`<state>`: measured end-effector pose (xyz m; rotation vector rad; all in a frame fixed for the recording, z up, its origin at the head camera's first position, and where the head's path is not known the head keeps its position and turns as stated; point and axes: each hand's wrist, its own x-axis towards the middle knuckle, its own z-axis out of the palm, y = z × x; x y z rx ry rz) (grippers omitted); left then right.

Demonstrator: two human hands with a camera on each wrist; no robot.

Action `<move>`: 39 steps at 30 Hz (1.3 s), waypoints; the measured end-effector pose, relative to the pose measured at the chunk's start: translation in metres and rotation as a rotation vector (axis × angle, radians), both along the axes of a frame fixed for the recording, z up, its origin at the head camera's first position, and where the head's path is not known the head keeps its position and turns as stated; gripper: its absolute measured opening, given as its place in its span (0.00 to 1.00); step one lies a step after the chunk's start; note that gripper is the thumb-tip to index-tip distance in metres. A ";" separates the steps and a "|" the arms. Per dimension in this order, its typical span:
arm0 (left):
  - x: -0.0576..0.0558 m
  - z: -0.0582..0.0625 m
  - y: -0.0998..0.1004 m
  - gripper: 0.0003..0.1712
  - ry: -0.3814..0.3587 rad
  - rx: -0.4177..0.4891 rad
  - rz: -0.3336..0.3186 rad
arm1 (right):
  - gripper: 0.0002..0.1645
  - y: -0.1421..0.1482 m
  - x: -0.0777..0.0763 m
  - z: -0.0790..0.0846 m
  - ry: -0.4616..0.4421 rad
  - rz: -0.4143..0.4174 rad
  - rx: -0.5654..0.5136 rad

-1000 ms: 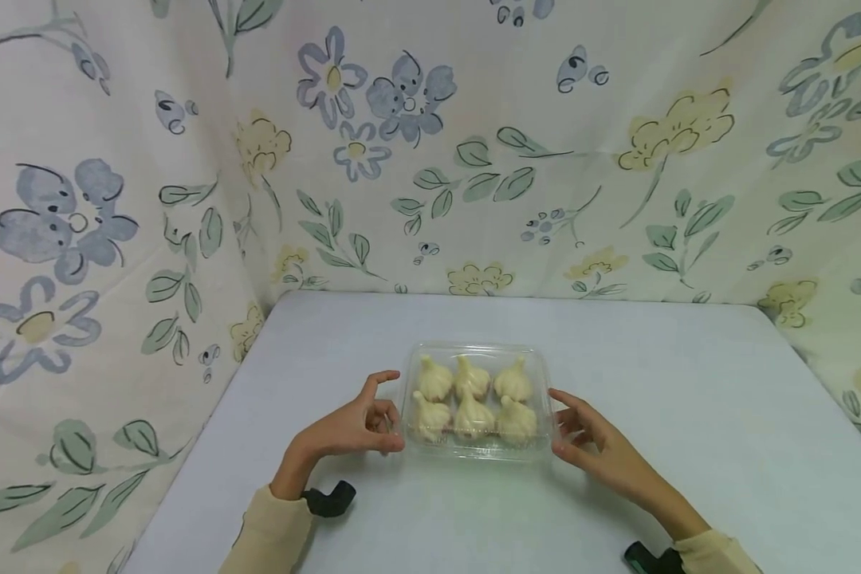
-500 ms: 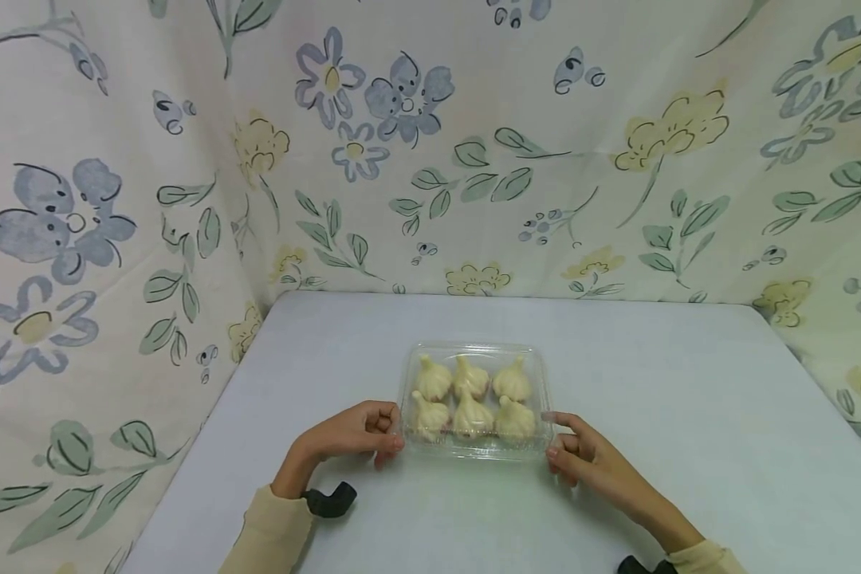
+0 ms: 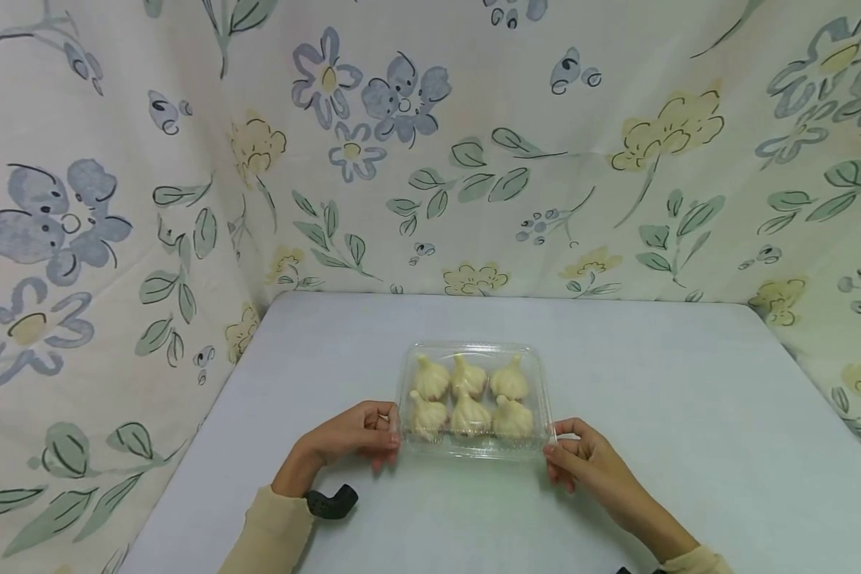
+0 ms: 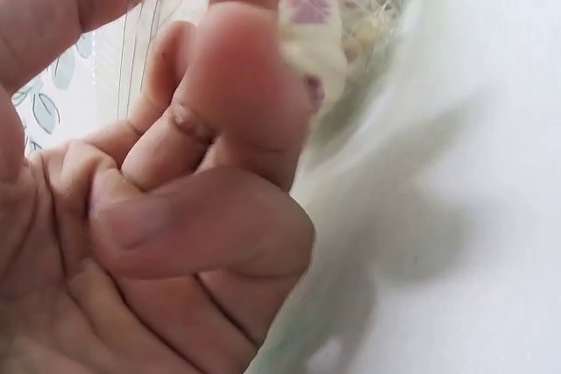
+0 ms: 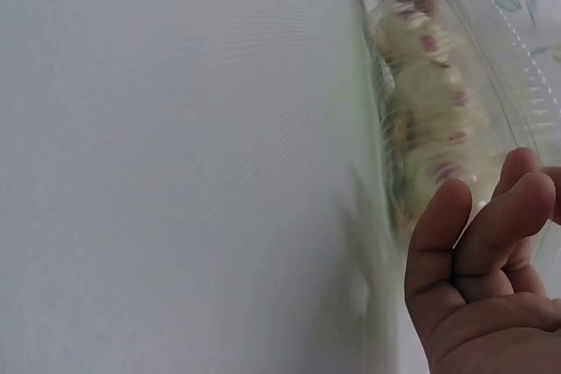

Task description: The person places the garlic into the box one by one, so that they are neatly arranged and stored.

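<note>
A clear plastic clamshell box (image 3: pixel 466 450) lies on the white table, its lid down over several pale garlic bulbs (image 3: pixel 470 416) in two rows. At its left side, my left hand (image 3: pixel 351 438) pinches the rim near the front corner between thumb and curled fingers. My right hand (image 3: pixel 591 462) grips the right rim in the same way, near the front right corner. Purple marks show on the bulbs through the box wall (image 5: pixel 438 111) in the right wrist view. In the left wrist view, my own fingers (image 4: pixel 245 85) hide most of the box.
The white tabletop (image 3: pixel 660 367) stretches around the box. A floral curtain (image 3: pixel 473 159) hangs behind the table and along its left and right sides. A black wrist strap (image 3: pixel 332 502) sits at the left sleeve's cuff.
My left index finger, stretched upward a second ago, has curled down to the box rim. The right hand has slid slightly toward the front corner and grips there. The box stays nearly in place.
</note>
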<state>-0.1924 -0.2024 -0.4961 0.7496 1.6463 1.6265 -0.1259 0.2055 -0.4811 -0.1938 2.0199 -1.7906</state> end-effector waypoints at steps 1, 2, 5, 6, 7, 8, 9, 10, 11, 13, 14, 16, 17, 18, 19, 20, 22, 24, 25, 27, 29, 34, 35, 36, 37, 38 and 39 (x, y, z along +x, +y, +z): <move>0.000 0.000 0.000 0.05 -0.014 -0.005 0.010 | 0.28 -0.001 0.000 0.000 -0.001 -0.007 -0.003; 0.001 0.001 0.001 0.05 -0.028 -0.014 0.023 | 0.27 -0.001 0.000 0.000 -0.001 -0.014 -0.006; 0.002 0.002 0.002 0.05 -0.060 -0.015 0.067 | 0.26 -0.003 0.000 0.000 -0.001 -0.049 -0.003; 0.002 0.002 0.003 0.06 -0.061 -0.013 0.083 | 0.25 -0.004 0.000 0.000 -0.002 -0.066 0.001; 0.002 0.002 0.003 0.06 -0.068 -0.015 0.101 | 0.25 -0.006 0.000 0.001 -0.004 -0.083 0.005; 0.002 0.003 0.004 0.06 -0.071 -0.015 0.118 | 0.25 -0.007 0.000 0.002 -0.010 -0.100 0.008; 0.002 0.003 0.004 0.06 -0.073 -0.018 0.136 | 0.25 -0.008 0.001 0.003 -0.017 -0.118 0.010; 0.002 0.004 0.005 0.05 -0.078 -0.022 0.153 | 0.25 -0.009 0.001 0.004 -0.024 -0.136 0.012; 0.002 0.004 0.006 0.05 -0.085 -0.034 0.175 | 0.25 -0.010 0.002 0.004 -0.027 -0.150 0.011; 0.002 0.007 0.008 0.06 -0.098 -0.062 0.224 | 0.26 -0.011 0.003 0.005 -0.023 -0.162 0.007; 0.002 0.008 0.009 0.07 -0.098 -0.071 0.247 | 0.26 -0.011 0.003 0.005 -0.020 -0.167 0.006; 0.002 0.009 0.011 0.08 -0.094 -0.088 0.289 | 0.25 -0.012 0.004 0.005 -0.008 -0.173 0.003; 0.002 0.010 0.012 0.09 -0.093 -0.098 0.309 | 0.25 -0.013 0.004 0.005 -0.006 -0.180 0.002; 0.002 0.010 0.013 0.10 -0.090 -0.105 0.323 | 0.25 -0.013 0.004 0.005 -0.006 -0.184 0.004; 0.002 0.010 0.014 0.10 -0.085 -0.108 0.331 | 0.25 -0.014 0.004 0.005 -0.010 -0.190 0.006; 0.002 0.010 0.014 0.10 -0.082 -0.109 0.335 | 0.24 -0.014 0.004 0.005 -0.010 -0.193 0.008; 0.002 0.010 0.014 0.09 -0.078 -0.108 0.330 | 0.24 -0.015 0.004 0.005 -0.019 -0.204 0.012; 0.002 0.010 0.013 0.08 -0.085 -0.102 0.319 | 0.23 -0.015 0.004 0.005 -0.018 -0.204 0.016; 0.002 0.009 0.013 0.08 -0.088 -0.099 0.312 | 0.23 -0.015 0.004 0.005 -0.015 -0.202 0.016; 0.002 0.009 0.012 0.08 -0.098 -0.093 0.301 | 0.23 -0.015 0.004 0.005 -0.013 -0.206 0.014; 0.002 0.009 0.011 0.08 -0.108 -0.084 0.293 | 0.22 -0.015 0.004 0.006 -0.013 -0.207 0.006; 0.003 0.011 0.012 0.08 -0.120 -0.066 0.288 | 0.22 -0.017 0.004 0.006 -0.030 -0.230 -0.010; 0.003 0.011 0.012 0.08 -0.121 -0.061 0.287 | 0.23 -0.017 0.004 0.006 -0.033 -0.232 -0.009; 0.003 0.011 0.012 0.08 -0.124 -0.058 0.288 | 0.23 -0.017 0.004 0.006 -0.034 -0.234 -0.009; 0.003 0.011 0.012 0.08 -0.125 -0.053 0.288 | 0.23 -0.017 0.003 0.006 -0.036 -0.235 -0.008; 0.003 0.011 0.013 0.08 -0.127 -0.053 0.289 | 0.24 -0.017 0.003 0.006 -0.038 -0.236 -0.007; 0.003 0.010 0.013 0.08 -0.129 -0.052 0.290 | 0.24 -0.017 0.003 0.006 -0.042 -0.237 -0.005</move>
